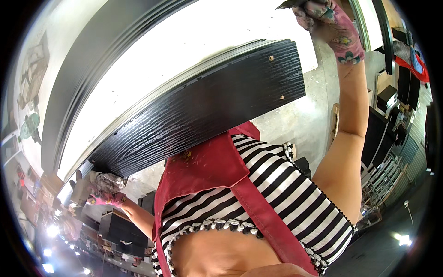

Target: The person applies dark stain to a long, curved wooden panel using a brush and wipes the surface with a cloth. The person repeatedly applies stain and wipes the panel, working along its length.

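1. Two hands are in view, well apart, each in a pink flowered glove with grimy grey fingers; the black board [203, 106] stretches between them.
2. The black board lies aslant across the white surface [184, 39], its near edge close to the red apron [203, 168] and striped top [290, 182]. It has a wavy grain, a wet-looking sheen and two small holes [271, 58] near its right end.
3. The left hand [108, 189] is at the black board's left end, just beside its corner. A greyish-tan block [80, 191] shows beside the fingers; whether they are clamped on it, I cannot tell.
4. The right hand [327, 27] is past the black board's right end, on its far side, with the fingers curled. A thin dark piece [288, 4] shows at the fingertips, cut off by the upper edge of the view, so I cannot tell how firmly it is gripped.
5. Along the black board's far edge runs a grooved grey strip [184, 74]; farther beyond, past the white surface, curves a dark grey frame [76, 83].
6. Right of the black board are pale floor [318, 99] and, farther off, a metal rack [385, 184]. Below its left end, toward the person, is a black cabinet [121, 233].
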`<action>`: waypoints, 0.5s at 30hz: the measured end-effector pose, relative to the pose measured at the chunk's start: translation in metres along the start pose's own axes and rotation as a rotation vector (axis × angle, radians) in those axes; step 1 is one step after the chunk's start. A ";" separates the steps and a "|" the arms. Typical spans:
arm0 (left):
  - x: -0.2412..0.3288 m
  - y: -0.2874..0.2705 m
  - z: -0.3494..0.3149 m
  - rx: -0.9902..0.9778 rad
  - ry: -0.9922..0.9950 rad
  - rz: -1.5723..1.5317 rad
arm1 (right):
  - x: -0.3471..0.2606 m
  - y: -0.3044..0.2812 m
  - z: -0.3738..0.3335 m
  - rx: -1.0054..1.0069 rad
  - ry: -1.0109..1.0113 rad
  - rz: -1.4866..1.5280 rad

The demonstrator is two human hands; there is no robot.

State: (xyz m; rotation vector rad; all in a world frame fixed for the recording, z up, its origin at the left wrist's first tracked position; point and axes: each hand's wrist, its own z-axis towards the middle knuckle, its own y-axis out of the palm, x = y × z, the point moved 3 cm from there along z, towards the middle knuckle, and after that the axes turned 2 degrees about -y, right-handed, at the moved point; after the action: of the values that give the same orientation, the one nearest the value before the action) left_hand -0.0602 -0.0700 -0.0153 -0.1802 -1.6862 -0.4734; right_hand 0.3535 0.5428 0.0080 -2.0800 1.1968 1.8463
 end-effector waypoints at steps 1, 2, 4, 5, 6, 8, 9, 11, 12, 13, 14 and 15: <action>-0.003 0.005 0.001 -0.075 -0.126 -0.244 | 0.003 -0.003 -0.002 -0.024 0.012 0.037; -0.003 0.007 0.000 -0.076 -0.210 -0.382 | 0.007 -0.007 -0.004 -0.005 0.011 0.086; 0.000 0.014 -0.001 -0.255 -0.175 -0.378 | 0.012 -0.011 -0.006 0.030 0.007 0.189; 0.000 0.010 0.000 -0.154 -0.134 -0.188 | 0.012 -0.011 -0.006 -0.005 -0.007 0.215; 0.002 -0.001 -0.001 0.155 -0.079 0.105 | 0.012 -0.010 -0.007 -0.041 -0.022 0.239; 0.002 -0.013 -0.004 0.390 -0.047 0.279 | 0.011 -0.008 -0.010 -0.035 -0.025 0.256; 0.000 -0.015 -0.003 0.317 -0.072 0.163 | 0.011 -0.008 -0.011 0.005 -0.013 0.250; -0.005 -0.020 0.000 0.175 -0.118 -0.066 | 0.011 -0.006 -0.012 0.015 -0.002 0.228; -0.006 -0.023 0.000 0.108 -0.138 -0.177 | 0.012 -0.004 -0.010 -0.018 -0.001 0.213; -0.006 -0.027 0.001 0.108 -0.082 -0.154 | 0.012 -0.002 -0.009 -0.053 -0.001 0.199; -0.004 -0.027 0.002 -0.020 -0.034 -0.103 | 0.013 -0.001 -0.008 -0.073 0.016 0.177; -0.005 -0.027 0.002 -0.125 -0.044 -0.165 | 0.014 0.001 -0.006 -0.091 0.033 0.156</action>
State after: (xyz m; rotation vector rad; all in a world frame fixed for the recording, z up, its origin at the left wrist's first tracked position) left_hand -0.0713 -0.0923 -0.0263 -0.1440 -1.7235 -0.7031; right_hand 0.3574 0.5323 -0.0023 -2.1280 1.3422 1.9754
